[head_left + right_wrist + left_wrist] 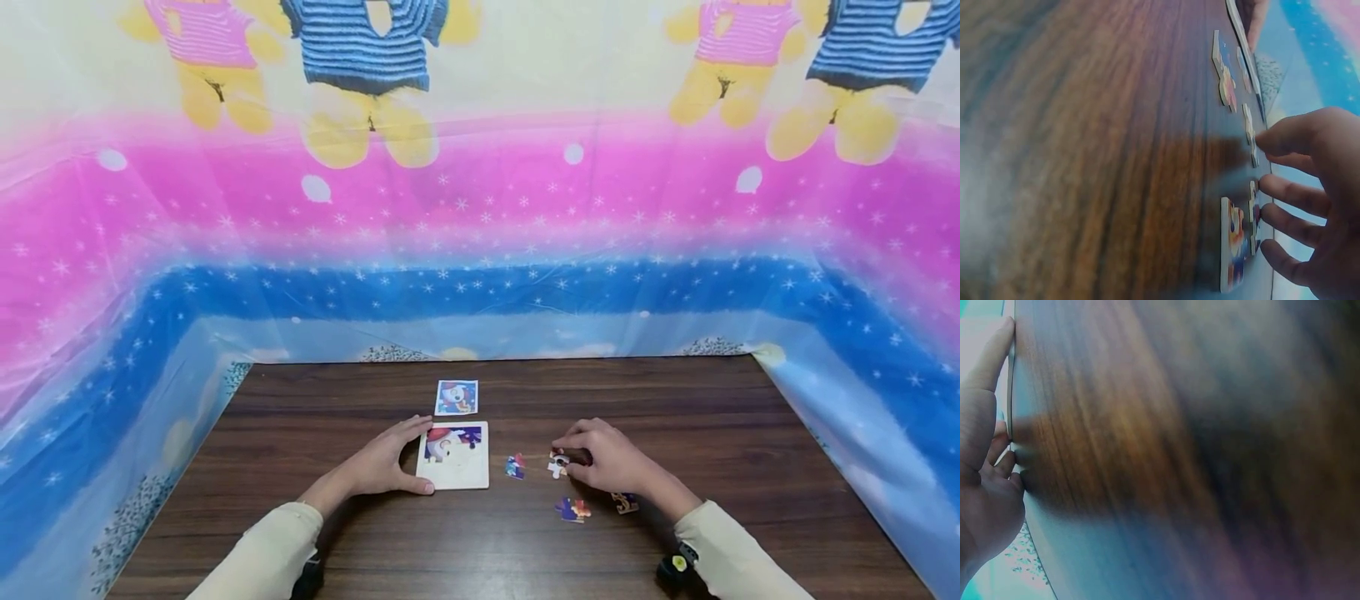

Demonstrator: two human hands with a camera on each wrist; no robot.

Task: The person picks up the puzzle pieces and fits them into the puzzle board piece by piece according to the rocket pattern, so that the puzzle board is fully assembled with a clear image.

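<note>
A square jigsaw board (463, 477) with a pale rim lies flat on the table, its upper part filled with a printed picture. My left hand (386, 462) holds its left side, fingers at the upper left corner and thumb at the lower edge. To the right, my right hand (611, 457) pinches a small white and dark puzzle piece (557, 466) between thumb and forefinger, low at the tabletop. In the right wrist view the thumb touches that piece (1249, 128), while the other fingers spread over further pieces.
Loose puzzle pieces lie about: a blue and red one (514, 466) beside the board, a purple and orange one (573, 510) nearer, and a dark one (624, 502) below the right wrist. A picture card (457, 397) lies behind the board. A printed curtain (480, 292) surrounds the table.
</note>
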